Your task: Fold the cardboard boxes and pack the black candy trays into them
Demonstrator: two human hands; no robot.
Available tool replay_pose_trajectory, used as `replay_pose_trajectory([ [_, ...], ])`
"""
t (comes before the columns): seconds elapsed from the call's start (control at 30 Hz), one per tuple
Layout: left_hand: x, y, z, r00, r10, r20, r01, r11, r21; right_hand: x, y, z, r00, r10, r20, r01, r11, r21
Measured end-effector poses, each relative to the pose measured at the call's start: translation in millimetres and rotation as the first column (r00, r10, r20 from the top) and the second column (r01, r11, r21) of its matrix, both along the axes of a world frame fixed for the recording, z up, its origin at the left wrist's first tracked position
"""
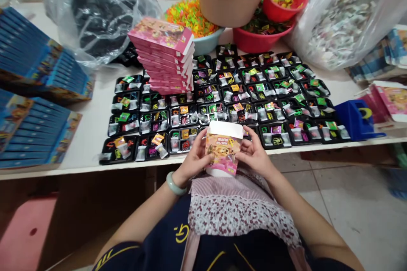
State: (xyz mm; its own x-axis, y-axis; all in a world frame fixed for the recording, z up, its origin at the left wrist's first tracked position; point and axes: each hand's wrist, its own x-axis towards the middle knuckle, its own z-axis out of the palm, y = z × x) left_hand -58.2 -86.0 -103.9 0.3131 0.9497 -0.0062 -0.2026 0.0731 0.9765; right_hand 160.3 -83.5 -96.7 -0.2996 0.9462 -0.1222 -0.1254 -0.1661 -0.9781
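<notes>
Between both hands I hold a small pink and gold printed carton, its white end flaps showing at the top and bottom. My left hand grips its left edge, thumb on the printed face. On the right edge, my right hand grips with its thumb on the front and fingers behind. Just beyond the carton, black plastic trays stand in rows, filled with small wrapped sweets, white packets and coloured bits. A tall stack of pink cartons rests on the trays to the left.
Blue boxes are piled at the left. A clear bag of black trays, a beige basin, a red basin and a bag of white packets line the back. A blue tape dispenser stands at the right edge.
</notes>
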Motion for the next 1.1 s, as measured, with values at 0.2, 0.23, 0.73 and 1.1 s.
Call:
replay_pose_trajectory([
  [0.2,-3.5,-4.7,-12.2,0.995,0.035,-0.093,-0.038,0.999,-0.029,-11.5,2.1,-0.6,0.997,-0.043,0.061,0.04,0.998,0.057],
  [0.23,-5.9,-2.6,-8.8,0.988,0.076,-0.136,-0.073,0.997,0.027,-11.7,1.9,1.0,0.996,-0.041,0.075,0.035,0.997,0.072],
  [0.73,-20.1,49.5,110.1,0.581,-0.573,-0.578,0.658,0.748,-0.081,-42.1,-10.1,29.7,0.964,0.023,0.265,-0.119,0.927,0.355],
  [1.1,-23.2,29.4,78.9,0.768,0.34,-0.543,0.021,0.834,0.552,-21.7,-5.2,10.9,0.994,-0.04,0.104,0.018,0.978,0.207],
])
